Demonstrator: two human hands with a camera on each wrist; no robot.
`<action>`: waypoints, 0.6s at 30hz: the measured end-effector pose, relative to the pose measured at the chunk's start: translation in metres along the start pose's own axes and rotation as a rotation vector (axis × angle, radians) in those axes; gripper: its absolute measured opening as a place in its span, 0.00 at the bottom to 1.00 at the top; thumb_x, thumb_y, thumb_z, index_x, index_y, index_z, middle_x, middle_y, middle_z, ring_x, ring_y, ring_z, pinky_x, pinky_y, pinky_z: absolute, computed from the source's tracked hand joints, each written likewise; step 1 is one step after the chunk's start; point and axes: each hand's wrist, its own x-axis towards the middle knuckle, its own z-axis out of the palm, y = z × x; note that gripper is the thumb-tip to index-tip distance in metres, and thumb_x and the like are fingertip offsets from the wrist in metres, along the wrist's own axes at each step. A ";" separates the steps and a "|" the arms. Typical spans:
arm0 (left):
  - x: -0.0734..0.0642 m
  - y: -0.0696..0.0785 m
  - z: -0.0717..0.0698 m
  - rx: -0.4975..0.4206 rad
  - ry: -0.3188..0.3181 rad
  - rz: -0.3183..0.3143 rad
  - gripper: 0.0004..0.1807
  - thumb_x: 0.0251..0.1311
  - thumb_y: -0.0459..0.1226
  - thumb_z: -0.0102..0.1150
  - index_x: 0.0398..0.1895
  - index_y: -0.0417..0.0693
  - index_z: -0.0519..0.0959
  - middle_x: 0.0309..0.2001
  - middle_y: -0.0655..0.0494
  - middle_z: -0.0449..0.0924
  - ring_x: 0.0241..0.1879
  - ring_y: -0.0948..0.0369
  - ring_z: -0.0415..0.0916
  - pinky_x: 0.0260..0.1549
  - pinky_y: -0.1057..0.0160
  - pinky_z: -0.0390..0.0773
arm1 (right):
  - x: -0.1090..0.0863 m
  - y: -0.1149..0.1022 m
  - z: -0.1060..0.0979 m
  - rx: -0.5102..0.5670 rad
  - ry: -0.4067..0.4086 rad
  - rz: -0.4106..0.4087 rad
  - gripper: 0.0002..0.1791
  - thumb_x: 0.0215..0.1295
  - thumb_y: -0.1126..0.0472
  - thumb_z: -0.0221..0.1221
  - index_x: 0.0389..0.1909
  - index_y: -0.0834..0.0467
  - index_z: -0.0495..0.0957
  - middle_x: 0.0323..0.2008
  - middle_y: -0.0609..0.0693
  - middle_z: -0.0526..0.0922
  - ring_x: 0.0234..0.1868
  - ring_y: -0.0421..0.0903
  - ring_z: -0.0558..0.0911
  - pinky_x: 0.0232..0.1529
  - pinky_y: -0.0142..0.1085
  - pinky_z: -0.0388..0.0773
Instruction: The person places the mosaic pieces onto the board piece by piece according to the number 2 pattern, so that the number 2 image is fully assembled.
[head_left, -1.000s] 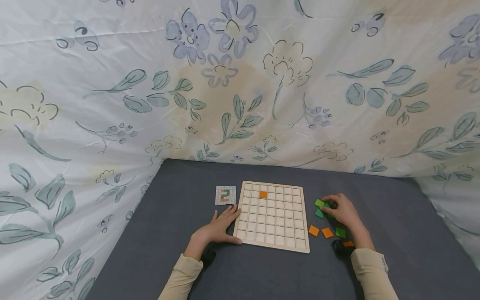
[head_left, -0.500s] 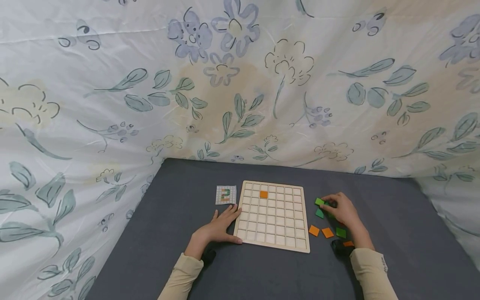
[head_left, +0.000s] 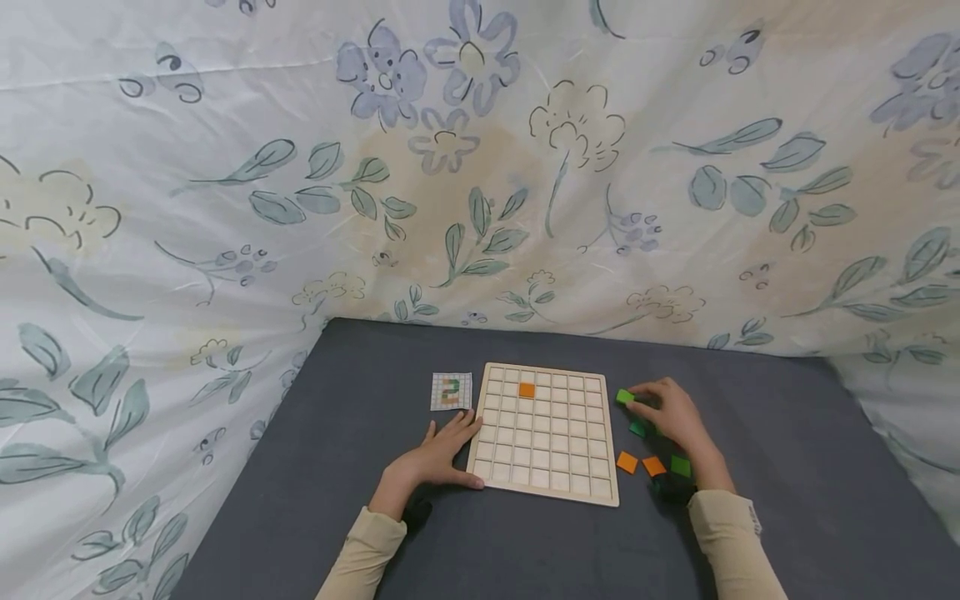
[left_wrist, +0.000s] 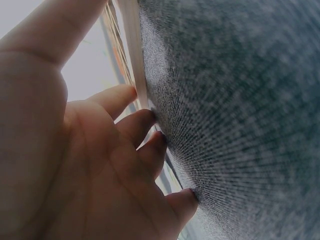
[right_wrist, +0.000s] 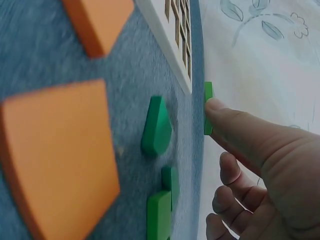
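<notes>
Light green tile [head_left: 625,397], one: pinched between the thumb and fingers of the right hand [head_left: 675,419], near the right edge of the board; the remaining fingers curl loosely in the right wrist view.

Wooden grid board [head_left: 542,437], one: flat on the dark surface [head_left: 555,546]. Left hand [head_left: 437,454], fingers spread and grasping nothing, lies along its left edge, thumb at the near corner.

Orange square [head_left: 527,390], one: seated in a cell of the second row from the far edge.

Pattern card [head_left: 452,391], one: beside the board's far left corner, printed with a coloured figure on a grid.

Loose pieces, right of the board: dark green piece [head_left: 637,428]; two orange tiles [head_left: 627,462]; mid-green tile [head_left: 680,466], close to the right wrist.

Backdrop: floral cloth [head_left: 480,200].
</notes>
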 end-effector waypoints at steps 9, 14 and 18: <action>-0.001 0.000 0.001 -0.002 0.000 0.004 0.53 0.48 0.54 0.66 0.73 0.47 0.48 0.74 0.45 0.40 0.73 0.48 0.34 0.64 0.35 0.33 | 0.006 -0.013 0.010 0.015 -0.011 -0.012 0.17 0.59 0.56 0.63 0.47 0.60 0.80 0.37 0.57 0.71 0.28 0.46 0.64 0.25 0.37 0.60; 0.000 0.000 0.001 -0.002 -0.001 0.003 0.53 0.49 0.54 0.66 0.73 0.48 0.48 0.74 0.46 0.40 0.73 0.48 0.34 0.64 0.35 0.33 | 0.009 -0.021 0.015 0.035 -0.027 -0.026 0.17 0.59 0.57 0.62 0.48 0.59 0.80 0.38 0.57 0.71 0.29 0.46 0.65 0.26 0.36 0.61; -0.001 0.000 0.001 0.000 -0.002 -0.004 0.53 0.48 0.54 0.66 0.73 0.49 0.48 0.74 0.47 0.40 0.73 0.49 0.34 0.64 0.35 0.33 | 0.013 -0.027 0.019 0.047 -0.033 -0.050 0.16 0.59 0.58 0.62 0.48 0.59 0.80 0.37 0.55 0.71 0.29 0.46 0.65 0.26 0.36 0.62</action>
